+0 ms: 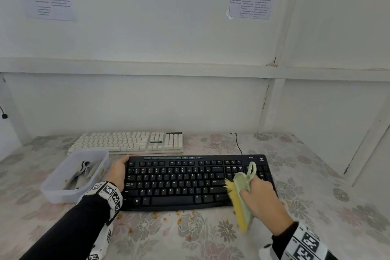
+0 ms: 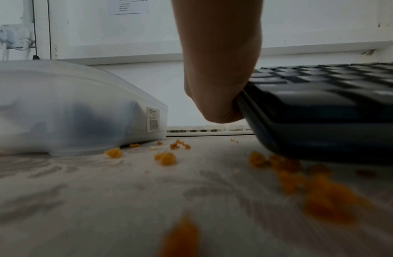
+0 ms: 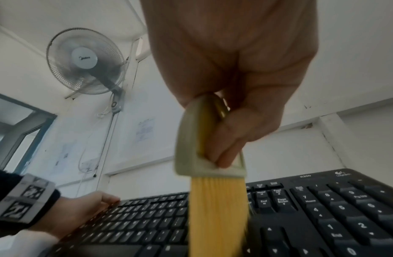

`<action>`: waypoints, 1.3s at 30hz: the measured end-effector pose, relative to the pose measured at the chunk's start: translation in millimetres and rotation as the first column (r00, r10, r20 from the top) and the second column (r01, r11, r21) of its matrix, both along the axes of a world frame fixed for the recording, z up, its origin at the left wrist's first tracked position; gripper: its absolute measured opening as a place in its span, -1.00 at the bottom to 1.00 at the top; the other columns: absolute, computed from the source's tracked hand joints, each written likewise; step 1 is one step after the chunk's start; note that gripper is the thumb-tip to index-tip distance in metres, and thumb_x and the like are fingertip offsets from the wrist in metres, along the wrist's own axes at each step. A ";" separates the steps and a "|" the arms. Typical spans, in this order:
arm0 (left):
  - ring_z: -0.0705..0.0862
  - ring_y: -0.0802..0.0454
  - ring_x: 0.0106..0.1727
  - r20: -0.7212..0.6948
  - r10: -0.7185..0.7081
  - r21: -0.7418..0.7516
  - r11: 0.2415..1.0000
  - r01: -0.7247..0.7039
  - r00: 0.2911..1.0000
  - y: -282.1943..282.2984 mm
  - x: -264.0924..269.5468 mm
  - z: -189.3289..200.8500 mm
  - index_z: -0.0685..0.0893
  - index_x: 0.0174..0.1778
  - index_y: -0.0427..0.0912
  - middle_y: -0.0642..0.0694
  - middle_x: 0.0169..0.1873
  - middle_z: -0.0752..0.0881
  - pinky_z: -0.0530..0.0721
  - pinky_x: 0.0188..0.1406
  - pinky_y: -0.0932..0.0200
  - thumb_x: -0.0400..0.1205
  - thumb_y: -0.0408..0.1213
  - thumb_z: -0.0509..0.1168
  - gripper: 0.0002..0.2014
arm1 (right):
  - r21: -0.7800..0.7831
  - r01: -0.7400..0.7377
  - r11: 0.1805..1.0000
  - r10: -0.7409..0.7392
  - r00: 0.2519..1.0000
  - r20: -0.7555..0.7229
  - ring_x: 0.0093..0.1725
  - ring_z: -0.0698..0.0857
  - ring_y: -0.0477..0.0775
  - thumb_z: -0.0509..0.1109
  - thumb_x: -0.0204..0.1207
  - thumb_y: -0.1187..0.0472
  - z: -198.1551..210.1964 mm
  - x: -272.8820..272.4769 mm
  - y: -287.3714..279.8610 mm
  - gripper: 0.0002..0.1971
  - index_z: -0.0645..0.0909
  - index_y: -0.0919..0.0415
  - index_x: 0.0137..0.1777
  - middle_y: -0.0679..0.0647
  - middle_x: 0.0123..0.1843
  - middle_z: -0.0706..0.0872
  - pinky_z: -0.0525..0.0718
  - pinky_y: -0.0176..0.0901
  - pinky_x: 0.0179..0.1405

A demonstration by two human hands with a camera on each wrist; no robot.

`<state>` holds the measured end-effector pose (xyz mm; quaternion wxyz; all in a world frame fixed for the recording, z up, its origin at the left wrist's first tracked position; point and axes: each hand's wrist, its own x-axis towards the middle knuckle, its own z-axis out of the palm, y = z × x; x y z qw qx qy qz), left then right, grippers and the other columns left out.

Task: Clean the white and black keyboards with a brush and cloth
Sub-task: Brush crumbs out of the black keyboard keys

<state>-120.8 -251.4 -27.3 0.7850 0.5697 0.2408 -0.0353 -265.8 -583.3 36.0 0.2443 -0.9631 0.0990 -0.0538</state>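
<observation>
Fingers [image 3: 226,149] of the right hand [image 1: 258,194] curl round the green brush [image 1: 242,192], bristles on the black keyboard [image 1: 179,183], whose left end the left hand [image 1: 118,172] grips on the table [image 1: 190,236].

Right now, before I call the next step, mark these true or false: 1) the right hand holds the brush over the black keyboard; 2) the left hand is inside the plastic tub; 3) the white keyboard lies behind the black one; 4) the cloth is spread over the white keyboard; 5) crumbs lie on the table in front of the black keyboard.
1) True: the right hand grips the brush, bristles at the black keyboard near its Enter key.
2) False: the left hand holds the black keyboard's left edge, beside the plastic tub.
3) True: the white keyboard lies farther back.
4) False: the cloth lies in the tub.
5) True: orange crumbs dot the table.
</observation>
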 end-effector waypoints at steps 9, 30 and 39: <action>0.66 -0.19 -0.27 -0.014 -0.020 0.000 1.000 0.020 1.000 0.9 3.3 -3.5 0.65 -0.17 -0.25 -0.19 -0.56 0.75 0.56 -0.27 0.00 0.77 -0.08 0.00 -0.58 | 0.120 -0.011 0.993 -0.017 0.974 0.226 -0.44 0.41 -0.26 0.25 0.63 0.21 2.9 21.6 7.2 -0.83 0.28 0.13 -0.13 -0.02 -0.33 0.48 0.46 -0.59 -0.51; 0.77 -0.26 -0.07 0.033 -0.014 0.108 0.994 0.010 0.999 17.0 6.9 -12.5 0.83 -0.07 -0.14 -0.30 -0.07 0.79 0.70 0.11 -0.26 0.62 -0.04 0.17 -0.64 | 0.144 0.023 0.989 0.003 0.985 -0.174 -0.48 0.37 -0.05 0.19 0.52 0.35 19.0 -5.5 1.5 -0.75 0.30 0.17 -0.38 0.03 -0.35 0.42 0.32 -0.34 -0.57; 0.71 -0.22 -0.21 -0.009 -0.035 0.107 0.994 0.036 0.999 4.8 2.5 -4.0 0.75 -0.14 -0.17 -0.22 -0.31 0.77 0.69 -0.11 -0.06 0.71 -0.12 0.10 -0.66 | 0.111 -0.023 0.994 0.036 0.992 -0.121 -0.50 0.36 -0.08 0.18 0.56 0.29 19.3 3.4 7.5 -0.81 0.36 0.20 -0.29 0.02 -0.38 0.42 0.32 -0.37 -0.57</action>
